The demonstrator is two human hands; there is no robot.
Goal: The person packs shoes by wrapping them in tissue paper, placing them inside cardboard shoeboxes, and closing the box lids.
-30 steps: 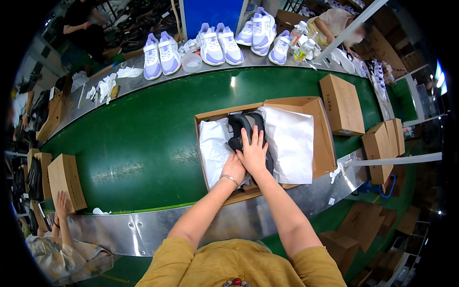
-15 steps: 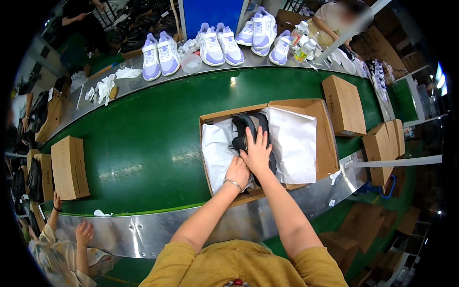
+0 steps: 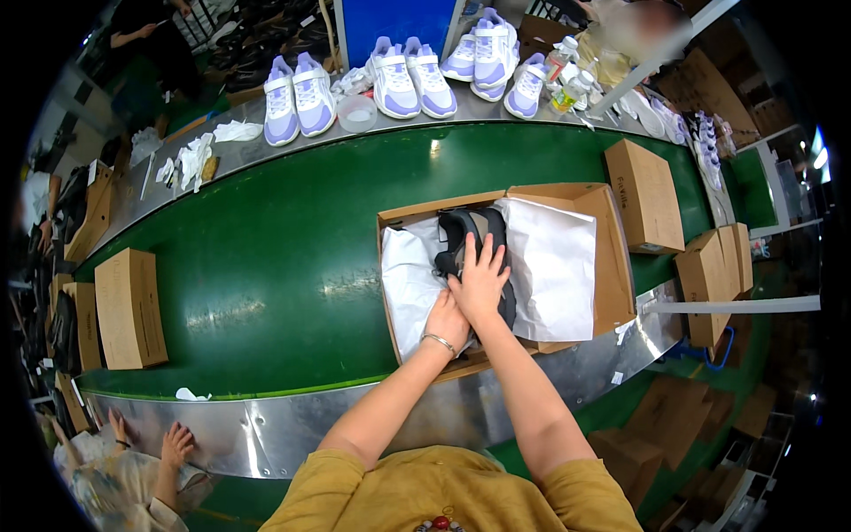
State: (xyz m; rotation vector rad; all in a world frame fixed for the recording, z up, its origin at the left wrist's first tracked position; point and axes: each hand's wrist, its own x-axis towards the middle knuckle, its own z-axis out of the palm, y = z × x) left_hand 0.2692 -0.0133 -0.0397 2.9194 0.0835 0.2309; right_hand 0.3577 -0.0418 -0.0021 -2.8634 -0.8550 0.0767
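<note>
Two dark shoes (image 3: 461, 234) seem light and pliable, best held by their sides; the right hand (image 3: 481, 284) rests spread atop, the left hand (image 3: 448, 319) gripping unclearly.

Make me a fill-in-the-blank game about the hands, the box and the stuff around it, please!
1. The silver bracelet is on the person's ____ wrist.
2. The box around the dark shoe under the right hand is not shut but ____.
3. The paper in it is coloured ____.
4. The surface beneath is coloured ____.

Missing words: left; open; white; green.
</note>
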